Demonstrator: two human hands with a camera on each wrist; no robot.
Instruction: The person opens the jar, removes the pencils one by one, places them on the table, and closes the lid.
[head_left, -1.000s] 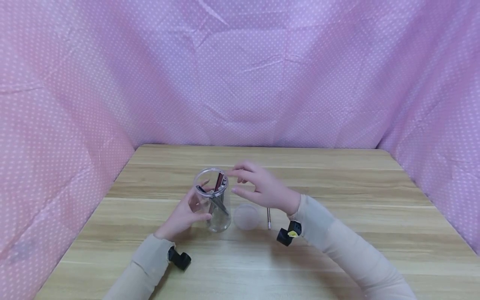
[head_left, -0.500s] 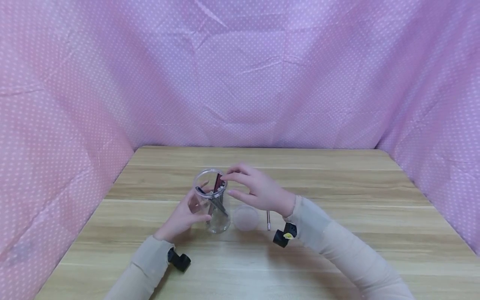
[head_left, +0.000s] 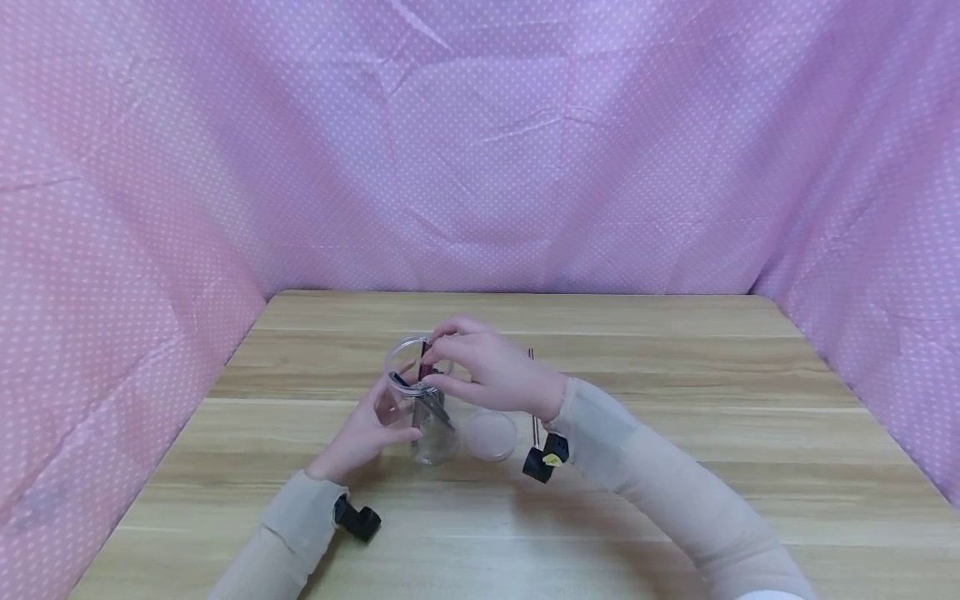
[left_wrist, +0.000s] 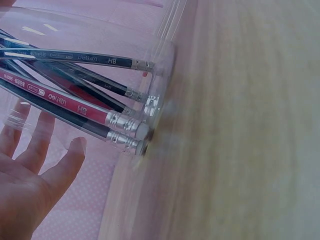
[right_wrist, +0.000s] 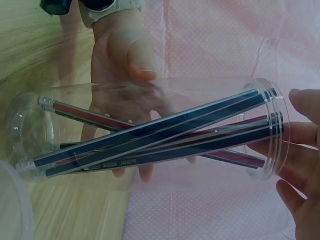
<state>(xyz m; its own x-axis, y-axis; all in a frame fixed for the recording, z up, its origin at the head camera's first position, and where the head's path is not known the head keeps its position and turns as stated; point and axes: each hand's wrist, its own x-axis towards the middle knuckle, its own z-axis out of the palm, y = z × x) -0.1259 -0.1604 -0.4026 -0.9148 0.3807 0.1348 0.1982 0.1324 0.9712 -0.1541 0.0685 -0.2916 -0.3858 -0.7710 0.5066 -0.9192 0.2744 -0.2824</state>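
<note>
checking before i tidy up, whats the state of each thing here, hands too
Jar: open at the top
Pencils: crossed inside the jar
Lid: off, flat on the table
Loose pencil: lying on the table
Left hand: holds the jar
Right hand: at the jar's mouth, grip unclear

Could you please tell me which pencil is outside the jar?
The pencil lying on the table, right of the round lid; the other pencils in view are inside the clear jar.

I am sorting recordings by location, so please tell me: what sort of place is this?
Probably an indoor recording corner: pink cloth with white dots hangs behind a light-brown wood-grain table, and small black camera-like devices are worn on both wrists.
</note>
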